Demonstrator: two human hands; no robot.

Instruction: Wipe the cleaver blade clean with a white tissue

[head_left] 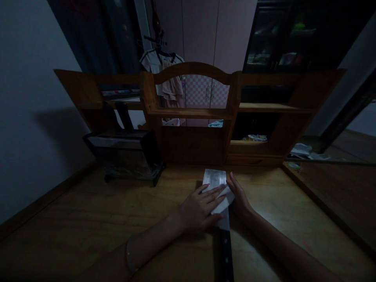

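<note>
A cleaver (216, 177) lies lengthwise on the wooden tabletop, its broad blade away from me and its black riveted handle (226, 254) towards me. Across the blade is a folded white piece that looks like tissue paper (227, 200). My left hand (202, 205) rests over the tissue and blade, fingers on top and thumb lower down, holding the tissue against the metal. On the blade's right side is my right hand (241, 199), edge-on, with a finger stretched forward close to the tissue. Its other fingers are partly hidden.
A black knife holder (126, 154) with dark handles sticking up stands at the back left. Behind it runs a wooden shelf unit (194, 113) along the table's far side. A raised wooden edge (320, 199) borders the right. The room is dim.
</note>
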